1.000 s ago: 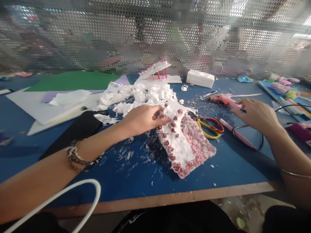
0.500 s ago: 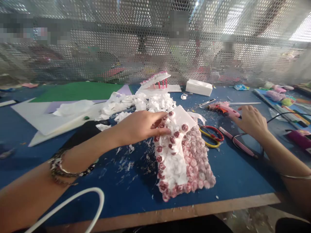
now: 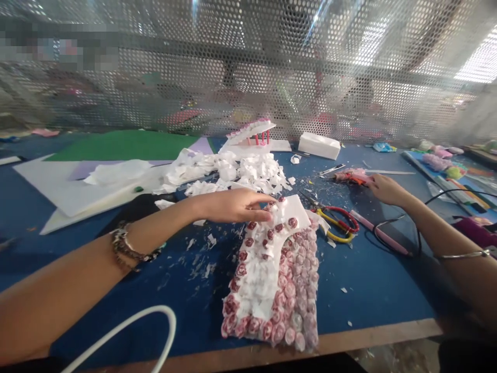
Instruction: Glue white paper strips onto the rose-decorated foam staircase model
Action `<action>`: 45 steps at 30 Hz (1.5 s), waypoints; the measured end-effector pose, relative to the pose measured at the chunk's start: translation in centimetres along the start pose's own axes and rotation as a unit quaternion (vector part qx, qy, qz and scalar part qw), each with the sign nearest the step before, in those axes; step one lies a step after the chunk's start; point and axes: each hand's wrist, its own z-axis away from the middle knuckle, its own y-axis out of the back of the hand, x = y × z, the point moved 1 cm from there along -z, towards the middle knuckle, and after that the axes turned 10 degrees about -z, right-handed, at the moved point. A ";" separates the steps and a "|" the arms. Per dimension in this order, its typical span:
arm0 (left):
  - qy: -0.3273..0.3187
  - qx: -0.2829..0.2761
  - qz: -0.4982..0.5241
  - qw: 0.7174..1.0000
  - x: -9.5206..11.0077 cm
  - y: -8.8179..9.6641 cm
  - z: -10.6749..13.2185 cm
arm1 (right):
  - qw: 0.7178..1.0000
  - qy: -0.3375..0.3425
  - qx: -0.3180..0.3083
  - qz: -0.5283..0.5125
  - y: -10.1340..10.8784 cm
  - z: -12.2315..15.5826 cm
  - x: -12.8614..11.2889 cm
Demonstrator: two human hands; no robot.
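Observation:
In front of me is a panel with rolled paper roses in dark red, pink and pale mauve along its edges and right side. White paper covers its middle, and a bare white patch shows at the top. My left hand is at its upper left edge, thumb and forefinger closed on that edge; the other fingertips are partly hidden. My right hand is wrapped round the handle of a pink hot glue gun, which lies at the right with its nozzle to the left.
Red-and-yellow-handled scissors and a pink pen-like tool lie right of the panel. Torn white paper is heaped behind it. Farther back stand a small white model on red posts and a white box. A white cable loops at front left.
My left hand and the panel have come nearer to me, and the panel has turned slightly. My right hand has closed on the glue gun's handle; before, its fingers were only beside it.

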 end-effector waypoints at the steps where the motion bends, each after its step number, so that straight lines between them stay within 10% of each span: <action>1: 0.005 0.012 0.006 1.000 0.0 -0.2 0.4 | 1.000 -0.010 0.007 -0.001 0.2 -0.2 0.0; 10: 0.049 0.024 -0.025 0.998 1.3 -2.5 2.9 | 0.985 -0.037 0.166 0.041 5.5 0.9 -5.5; 19: 0.060 0.011 0.015 0.998 1.5 -2.8 3.0 | 0.946 0.246 0.192 0.082 5.7 2.4 -13.9; 45: 0.044 0.014 0.038 0.998 1.3 -2.9 3.0 | 0.921 0.331 0.196 0.058 5.8 1.8 -15.8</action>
